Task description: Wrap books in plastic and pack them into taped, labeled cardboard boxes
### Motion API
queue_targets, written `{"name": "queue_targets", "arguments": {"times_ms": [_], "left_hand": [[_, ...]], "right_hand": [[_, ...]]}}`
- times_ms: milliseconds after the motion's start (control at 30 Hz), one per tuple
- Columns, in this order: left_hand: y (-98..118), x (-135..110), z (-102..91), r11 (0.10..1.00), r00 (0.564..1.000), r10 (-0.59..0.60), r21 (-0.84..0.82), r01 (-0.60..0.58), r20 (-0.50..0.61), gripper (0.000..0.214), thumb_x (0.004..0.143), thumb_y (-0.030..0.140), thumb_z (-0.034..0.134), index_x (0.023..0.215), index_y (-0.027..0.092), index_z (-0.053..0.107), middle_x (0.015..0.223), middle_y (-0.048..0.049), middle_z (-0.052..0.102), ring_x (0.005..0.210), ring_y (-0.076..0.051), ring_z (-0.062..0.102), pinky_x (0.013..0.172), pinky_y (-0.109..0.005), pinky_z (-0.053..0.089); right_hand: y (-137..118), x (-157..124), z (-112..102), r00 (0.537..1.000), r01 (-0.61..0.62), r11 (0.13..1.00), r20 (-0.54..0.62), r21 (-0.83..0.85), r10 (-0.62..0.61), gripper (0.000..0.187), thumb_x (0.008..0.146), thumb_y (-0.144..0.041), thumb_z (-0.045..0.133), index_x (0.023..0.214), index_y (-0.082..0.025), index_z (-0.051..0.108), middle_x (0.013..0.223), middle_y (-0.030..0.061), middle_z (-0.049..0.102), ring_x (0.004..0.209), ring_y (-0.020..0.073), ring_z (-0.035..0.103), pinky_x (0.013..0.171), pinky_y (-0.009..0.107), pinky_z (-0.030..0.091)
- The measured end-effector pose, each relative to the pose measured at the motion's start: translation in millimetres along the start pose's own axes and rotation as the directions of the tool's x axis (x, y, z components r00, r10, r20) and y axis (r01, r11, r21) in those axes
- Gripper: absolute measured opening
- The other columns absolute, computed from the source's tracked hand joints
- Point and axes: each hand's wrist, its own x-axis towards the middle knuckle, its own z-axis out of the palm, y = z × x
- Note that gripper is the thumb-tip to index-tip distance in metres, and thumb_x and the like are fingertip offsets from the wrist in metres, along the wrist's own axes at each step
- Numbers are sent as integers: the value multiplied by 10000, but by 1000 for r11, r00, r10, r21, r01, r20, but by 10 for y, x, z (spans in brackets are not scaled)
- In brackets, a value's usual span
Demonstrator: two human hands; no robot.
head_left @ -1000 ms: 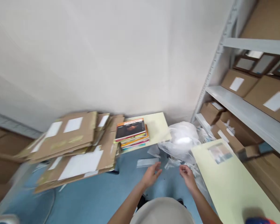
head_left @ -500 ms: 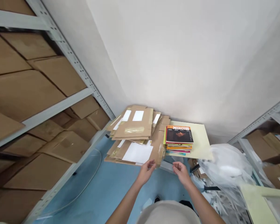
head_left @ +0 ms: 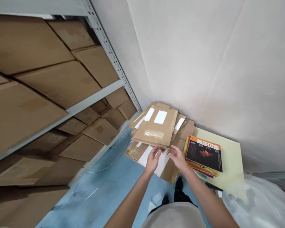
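A stack of flat cardboard mailers (head_left: 156,125) with white labels and clear tape lies in front of me. My left hand (head_left: 153,158) is at the near edge of the upper mailers, its thumb and fingers apart. Over a lower mailer with a large white label (head_left: 162,164) is my right hand (head_left: 178,155), fingers bent toward the left hand and slightly spread. I see nothing held in either hand; whether the fingertips touch the cardboard I cannot tell. Just right of my right hand sits a pile of magazines (head_left: 205,154), the top one with a dark cover and orange band.
Metal shelving (head_left: 97,96) packed with cardboard boxes (head_left: 49,84) rises on the left. The magazines rest on a pale yellow tabletop (head_left: 230,152) against the white wall (head_left: 187,63). Clear plastic wrapping (head_left: 258,199) bulges at lower right. A thin cable (head_left: 114,161) lies on the blue floor.
My view has swung left and nearer, so mailers and magazines appear further right. Both hands have moved forward to the mailer stack, the right one leaving the space below the magazines.
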Motion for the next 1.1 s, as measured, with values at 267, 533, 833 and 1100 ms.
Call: {"name": "queue_targets", "arguments": {"times_ms": [267,533,833,1100], "left_hand": [[22,84,92,982,992,-119,-151,112,-31,642,676,459,786,1221,206,559,1426,-154,540,1340,-305,483,1100,-420,382],[-14,113,9,917,953,-300,-293,273,-52,642,767,501,679,1321,281,441,1411,-114,562,1330,-255,503,1051,-416,387],[210,227,-213,889,935,-276,-311,337,223,509,864,590,390,1233,265,522,1358,-104,615,1367,-260,442,1042,-478,306],[217,175,-530,903,966,-186,-357,241,182,523,746,664,524,1090,271,562,1304,-87,625,1267,-268,528,868,-385,427]], "right_hand": [[122,674,220,992,-108,994,-71,-18,106,738,593,-275,744,1290,-195,517,1203,120,636,958,237,659,793,354,557],[191,856,348,973,-160,987,-167,17,161,450,584,-202,746,996,-206,564,852,34,686,776,195,667,695,308,540],[-66,628,516,980,-48,998,-193,51,57,308,600,-270,729,868,-201,594,852,67,741,776,212,695,673,309,534],[-281,84,534,979,56,997,-200,50,-45,295,591,-394,725,783,-215,591,847,47,747,647,170,660,518,241,459]]}}
